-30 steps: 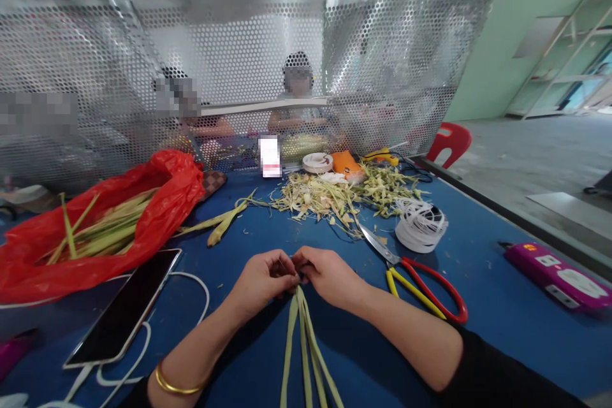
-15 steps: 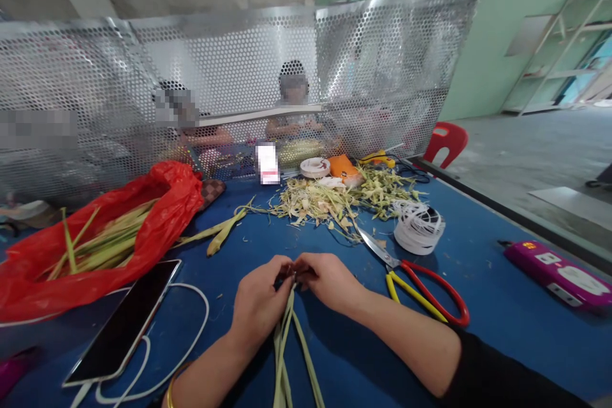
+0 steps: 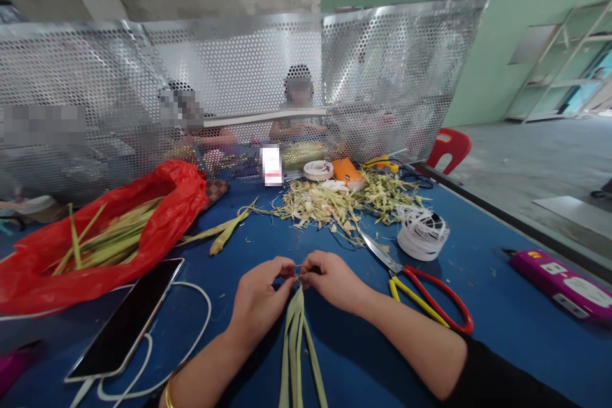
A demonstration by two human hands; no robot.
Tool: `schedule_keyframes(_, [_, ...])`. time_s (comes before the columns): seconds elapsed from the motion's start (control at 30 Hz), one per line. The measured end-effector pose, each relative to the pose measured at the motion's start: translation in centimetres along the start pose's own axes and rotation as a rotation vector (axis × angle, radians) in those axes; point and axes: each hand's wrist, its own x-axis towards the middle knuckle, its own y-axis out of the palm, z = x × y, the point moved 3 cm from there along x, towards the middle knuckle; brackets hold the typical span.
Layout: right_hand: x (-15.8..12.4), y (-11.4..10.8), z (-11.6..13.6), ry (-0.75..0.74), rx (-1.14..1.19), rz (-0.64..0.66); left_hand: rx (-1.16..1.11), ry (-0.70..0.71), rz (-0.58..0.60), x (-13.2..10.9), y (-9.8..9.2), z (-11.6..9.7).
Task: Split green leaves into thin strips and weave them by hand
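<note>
Left hand (image 3: 262,290): thumb and fingertips were pinched together at the top ends of the leaf strips, just beside the other hand.
Right hand (image 3: 332,280): thumb and fingers were also pinched at those top ends; the exact hold of each finger was too small to tell.
Leaf strips (image 3: 296,309): pale green, they hung from the fingertips toward the near edge of view, gathered at the top and fanned apart lower down, at the near middle of the counter (image 3: 363,363).
Bracelet (image 3: 168,395): gold, it sat around the left wrist.
Scissors (image 3: 393,265): they lay right of the hands, blades pointing far and left, one handle red and one yellow.
White coil (image 3: 421,243): it stood just beyond the scissors, to the right.
Scraps (image 3: 318,204): a loose heap lay at the far middle, near the tape roll (image 3: 318,170) and orange packet (image 3: 347,172).
Red bag (image 3: 182,194): on the left, it held long leaves (image 3: 112,236).
Phone (image 3: 129,322): it lay at the near left, dark side up, with a white cable (image 3: 208,312) beside it.
Purple device (image 3: 561,287): it lay at the far right of the scissors, well apart from them.
</note>
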Motion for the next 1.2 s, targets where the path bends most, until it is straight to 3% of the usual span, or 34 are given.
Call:
schedule_keyframes(0.7, [0.02, 0.45, 0.09, -0.005, 0.238, 0.065, -0.036, 0.016, -0.005, 0.00, -0.17, -0.09])
schedule_keyframes(1.0, [0.04, 0.41, -0.09, 0.016, 0.267, 0.033, 0.016, 0.030, -0.004, 0.06, -0.17, -0.14])
schedule_keyframes(1.2, [-0.04, -0.01, -0.26, -0.003, 0.164, -0.022, 0.025, 0.049, -0.015, 0.03, -0.19, -0.11])
